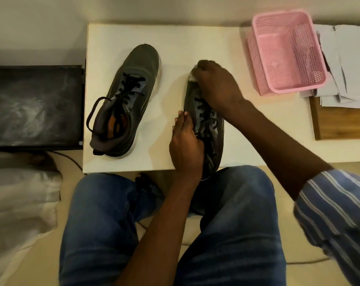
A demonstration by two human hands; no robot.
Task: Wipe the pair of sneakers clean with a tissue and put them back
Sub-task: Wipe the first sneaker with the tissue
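Tissue (192,76) sits bunched under the right hand (213,85), clenched on it at the toe of the near sneaker (206,129). Left hand (185,147) grips that shoe's side. Its long axis runs away from the person, toe far; sneaker 2 (125,102) lies left, untouched.

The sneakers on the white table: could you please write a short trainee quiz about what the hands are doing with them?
1. True or false: both hands touch the same sneaker.
2. Which hand wipes the toe with the tissue? A) left B) right
3. Fill in: the pink basket stands to the ___ of the sneakers.

Key
1. True: the left hand steadies the right sneaker, and the right hand presses the tissue on its toe. The left sneaker lies untouched.
2. B
3. right: see the pink basket.
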